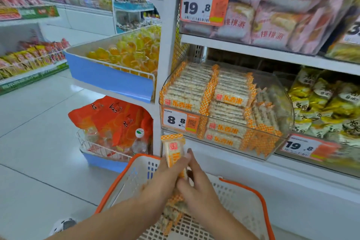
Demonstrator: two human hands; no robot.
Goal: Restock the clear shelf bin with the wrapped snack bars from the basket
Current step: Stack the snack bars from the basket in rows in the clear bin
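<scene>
1. Shop shelving fills the frame; the clear shelf bin [224, 111], centre right, already holds stacked bars.
2. Lower centre, over the basket [243, 197], the left hand [165, 177] grips a snack bar [173, 152] upright; the right hand [196, 183] pinches its lower part.
3. Pick-up step, apparently; next, lift it into the bin.

Both hands over the basket [243, 197]: left hand [165, 177] gripping an upright snack bar [172, 149], right hand [196, 185] touching it, just below the well-stocked clear bin [280, 142].
</scene>
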